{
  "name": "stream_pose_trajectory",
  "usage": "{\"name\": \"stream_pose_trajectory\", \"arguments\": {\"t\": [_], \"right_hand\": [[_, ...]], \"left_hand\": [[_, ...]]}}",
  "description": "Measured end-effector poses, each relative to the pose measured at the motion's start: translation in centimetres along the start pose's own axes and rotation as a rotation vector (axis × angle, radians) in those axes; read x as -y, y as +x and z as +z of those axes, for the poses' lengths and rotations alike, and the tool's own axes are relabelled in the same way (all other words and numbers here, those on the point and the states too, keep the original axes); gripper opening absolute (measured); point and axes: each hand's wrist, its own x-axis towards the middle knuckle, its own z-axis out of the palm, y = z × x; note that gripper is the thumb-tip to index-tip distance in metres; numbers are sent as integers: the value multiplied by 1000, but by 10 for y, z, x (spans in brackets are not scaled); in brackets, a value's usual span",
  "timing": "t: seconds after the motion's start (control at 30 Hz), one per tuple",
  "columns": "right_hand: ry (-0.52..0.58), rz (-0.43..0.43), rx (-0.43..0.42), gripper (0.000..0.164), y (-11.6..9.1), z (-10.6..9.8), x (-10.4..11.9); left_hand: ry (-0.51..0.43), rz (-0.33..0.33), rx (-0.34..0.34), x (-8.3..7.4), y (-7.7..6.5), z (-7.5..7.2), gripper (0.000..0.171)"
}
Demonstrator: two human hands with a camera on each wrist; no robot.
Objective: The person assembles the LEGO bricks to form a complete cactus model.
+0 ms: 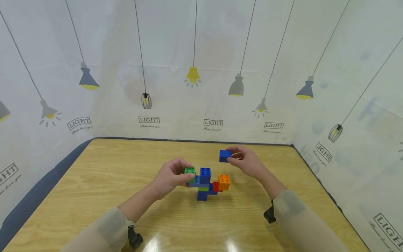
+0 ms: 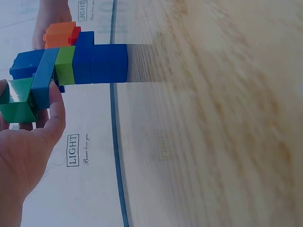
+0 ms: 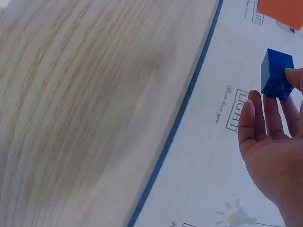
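A model of stacked toy building bricks [image 1: 202,195] stands upright on the wooden table, mostly blue with a lime-green layer low down. Out to its right are a red piece and an orange brick [image 1: 224,182]; a blue brick [image 1: 205,175] tops the middle. My left hand [image 1: 171,177] grips the green brick [image 2: 18,100] at the model's left end, its fingertips also at the light-blue piece [image 2: 45,78] beneath. Raised behind and right of the model, my right hand [image 1: 247,161] pinches a loose blue brick [image 3: 277,73] between thumb and fingers, apart from the stack.
The wooden table [image 1: 176,227] has a dark edge along its back and sides. A pale wall covering [image 1: 176,45] printed with hanging lamps rises behind and at both sides. Each sleeve has a dark wrist device at its cuff.
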Motion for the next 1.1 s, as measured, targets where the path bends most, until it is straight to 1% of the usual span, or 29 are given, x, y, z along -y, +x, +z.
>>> {"name": "stream_pose_trajectory", "arguments": {"t": [0.17,0.5,0.73,0.83,0.93,1.1], "right_hand": [[32,-51,11,43,-10,-2,13],[133,-110,34,41,-26,-2,42],[132,-210,70,40,-32,4,58],[140,-238,85,41,-33,8,62],[139,-255,98,42,-34,11,65],[116,-237,121,45,-33,17,69]], "left_hand": [[-1,5,1,1,0,0,27],[-1,-1,-2,1,0,0,31],[-4,-3,-6,2,0,0,30],[-7,-5,-6,2,0,0,29],[-11,-6,-6,1,0,0,29],[-16,-3,-2,1,0,1,30]]}}
